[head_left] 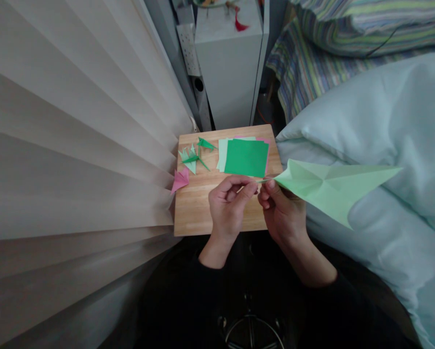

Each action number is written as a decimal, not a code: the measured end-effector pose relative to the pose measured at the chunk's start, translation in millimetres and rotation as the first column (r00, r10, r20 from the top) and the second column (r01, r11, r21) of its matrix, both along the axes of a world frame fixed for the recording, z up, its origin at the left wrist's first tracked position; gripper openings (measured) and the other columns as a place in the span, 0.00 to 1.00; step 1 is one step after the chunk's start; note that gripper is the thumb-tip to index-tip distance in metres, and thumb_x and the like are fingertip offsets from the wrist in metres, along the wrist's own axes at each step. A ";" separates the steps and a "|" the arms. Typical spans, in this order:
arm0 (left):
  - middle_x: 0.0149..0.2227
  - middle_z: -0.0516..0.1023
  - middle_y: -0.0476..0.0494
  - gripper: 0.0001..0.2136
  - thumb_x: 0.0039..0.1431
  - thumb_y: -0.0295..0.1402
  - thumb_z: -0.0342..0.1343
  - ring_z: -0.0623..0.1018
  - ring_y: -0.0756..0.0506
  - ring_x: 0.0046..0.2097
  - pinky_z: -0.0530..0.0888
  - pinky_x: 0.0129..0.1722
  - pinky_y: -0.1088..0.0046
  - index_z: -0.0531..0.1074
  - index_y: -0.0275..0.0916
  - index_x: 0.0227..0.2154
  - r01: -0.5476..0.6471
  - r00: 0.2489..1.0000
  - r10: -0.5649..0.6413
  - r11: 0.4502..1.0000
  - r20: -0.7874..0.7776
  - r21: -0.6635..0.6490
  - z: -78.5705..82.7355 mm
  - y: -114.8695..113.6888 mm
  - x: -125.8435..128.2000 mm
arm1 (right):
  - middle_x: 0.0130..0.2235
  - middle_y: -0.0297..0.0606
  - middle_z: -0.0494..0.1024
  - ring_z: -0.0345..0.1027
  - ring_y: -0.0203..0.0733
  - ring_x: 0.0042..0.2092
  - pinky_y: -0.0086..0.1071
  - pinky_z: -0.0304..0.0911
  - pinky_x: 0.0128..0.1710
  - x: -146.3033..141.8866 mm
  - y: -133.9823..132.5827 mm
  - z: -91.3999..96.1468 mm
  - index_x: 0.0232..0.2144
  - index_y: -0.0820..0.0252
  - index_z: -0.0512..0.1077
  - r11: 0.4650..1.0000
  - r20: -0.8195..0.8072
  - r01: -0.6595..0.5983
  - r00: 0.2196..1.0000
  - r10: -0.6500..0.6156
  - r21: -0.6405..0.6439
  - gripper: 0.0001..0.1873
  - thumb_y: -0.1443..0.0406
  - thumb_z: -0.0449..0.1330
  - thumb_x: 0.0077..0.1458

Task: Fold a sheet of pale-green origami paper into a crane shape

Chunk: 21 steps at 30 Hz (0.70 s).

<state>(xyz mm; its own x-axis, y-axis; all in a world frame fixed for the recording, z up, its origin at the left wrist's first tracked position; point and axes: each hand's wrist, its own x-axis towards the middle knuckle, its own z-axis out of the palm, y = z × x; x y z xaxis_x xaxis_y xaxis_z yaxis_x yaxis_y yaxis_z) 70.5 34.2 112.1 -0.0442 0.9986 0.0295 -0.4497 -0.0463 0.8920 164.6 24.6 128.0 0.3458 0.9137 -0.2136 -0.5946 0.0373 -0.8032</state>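
Observation:
A light green sheet of origami paper point(322, 182), creased and partly folded, spreads out to the right above the bed. Its narrow left end is pinched by my left hand point(232, 198) and my right hand point(284, 208), fingertips close together. Both hands hover over the front part of a small wooden table point(199, 213). Just beyond them lies a stack of paper, a dark green sheet point(246, 157) on top with light green and pink edges showing. Folded paper figures sit to the left: dark green ones point(206, 144), a light green one point(189, 160) and a pink one point(181, 180).
A pale pleated curtain point(93, 145) hangs close along the table's left side. On the right, a bed with a light blue quilt point(377, 111) meets the table edge. Behind stands a white cabinet point(228, 72) with a red tassel point(241, 24) on top.

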 end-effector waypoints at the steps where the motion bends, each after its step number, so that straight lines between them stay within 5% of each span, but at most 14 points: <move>1: 0.30 0.82 0.48 0.09 0.54 0.37 0.73 0.80 0.51 0.33 0.78 0.35 0.75 0.81 0.39 0.32 -0.010 1.000 0.010 1.000 -0.018 -0.005 -0.1 -0.1 -0.4 | 0.18 0.26 0.70 0.59 0.29 0.20 0.24 0.51 0.18 0.0 -0.1 0.1 0.24 0.57 0.77 1.000 0.003 0.006 1.000 -0.006 0.000 0.16 0.57 0.78 0.40; 11: 0.30 0.80 0.49 0.11 0.57 0.41 0.70 0.79 0.52 0.33 0.77 0.38 0.75 0.79 0.40 0.34 -0.052 0.998 0.052 0.998 -0.032 -0.027 4.8 1.3 -2.7 | 0.19 0.27 0.72 0.60 0.30 0.20 0.26 0.52 0.17 -0.3 0.8 -0.7 0.23 0.58 0.78 0.996 0.017 0.088 0.996 -0.088 0.002 0.11 0.62 0.77 0.42; 21: 0.29 0.81 0.48 0.10 0.55 0.38 0.72 0.80 0.51 0.32 0.79 0.34 0.75 0.80 0.38 0.30 -0.066 0.989 0.071 0.997 -0.132 0.042 14.5 -1.6 2.6 | 0.18 0.27 0.70 0.59 0.30 0.21 0.27 0.53 0.18 -1.4 -0.8 0.7 0.22 0.58 0.76 0.999 0.040 0.037 0.999 -0.036 -0.021 0.15 0.58 0.77 0.41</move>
